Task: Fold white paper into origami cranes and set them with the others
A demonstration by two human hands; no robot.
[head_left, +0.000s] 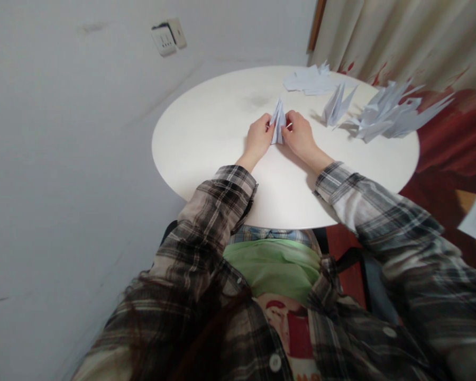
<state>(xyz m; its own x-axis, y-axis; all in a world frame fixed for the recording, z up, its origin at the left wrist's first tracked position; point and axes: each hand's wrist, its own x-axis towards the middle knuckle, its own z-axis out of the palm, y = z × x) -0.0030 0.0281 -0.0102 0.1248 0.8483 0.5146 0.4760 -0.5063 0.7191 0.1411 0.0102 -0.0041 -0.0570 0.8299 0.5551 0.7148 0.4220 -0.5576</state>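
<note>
A small folded piece of white paper [278, 120] stands pointed on the round white table [206, 137]. My left hand [258, 138] pinches its left side with the fingers curled closed. My right hand [299, 135] grips the right side the same way. Both hands rest on the tabletop near its middle, wrists in plaid sleeves.
One folded paper figure [336, 106] stands to the right of my hands. A heap of several folded paper figures [392, 114] lies at the table's right edge. Flat paper sheets [311, 80] lie at the far edge. A wall with a socket [167, 37] is on the left, a curtain [400, 37] behind.
</note>
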